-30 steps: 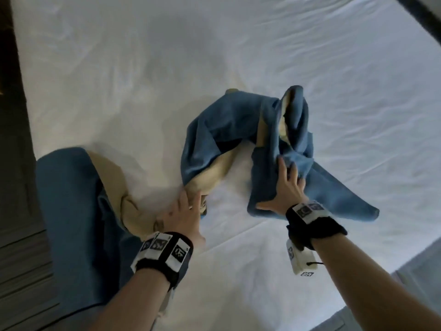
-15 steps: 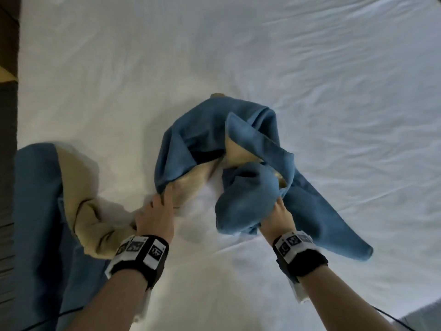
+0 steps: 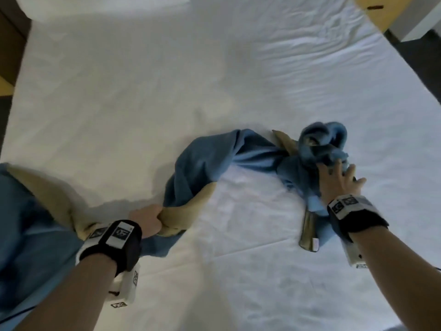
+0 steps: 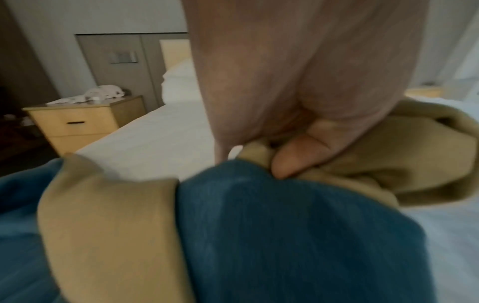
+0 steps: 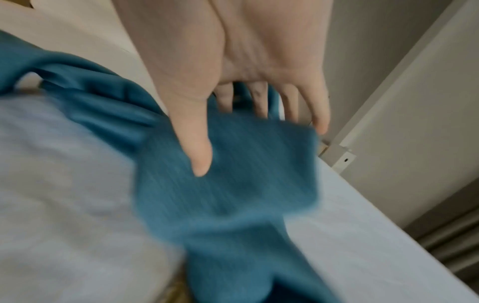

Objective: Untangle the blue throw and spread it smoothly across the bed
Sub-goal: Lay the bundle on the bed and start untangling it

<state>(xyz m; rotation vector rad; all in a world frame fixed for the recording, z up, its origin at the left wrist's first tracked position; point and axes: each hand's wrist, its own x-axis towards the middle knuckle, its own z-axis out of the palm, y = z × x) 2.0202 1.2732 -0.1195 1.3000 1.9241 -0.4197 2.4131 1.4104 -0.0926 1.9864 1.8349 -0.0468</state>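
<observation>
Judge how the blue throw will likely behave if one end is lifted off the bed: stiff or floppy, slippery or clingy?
Probably floppy: the throw sags in soft folds and bunches where the left hand grips it. Likely to stay twisted, since a knot-like wad sits by the right hand. It seems to slide readily on the bed, though that is uncertain.

The throw (image 3: 210, 158) is laid across the near part of the bed (image 3: 143, 91); a nightstand (image 4: 75, 123) is placed beside the bed.

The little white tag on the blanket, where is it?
In the head view, the tag sits low right on the bed, just left of the right wrist.
</observation>
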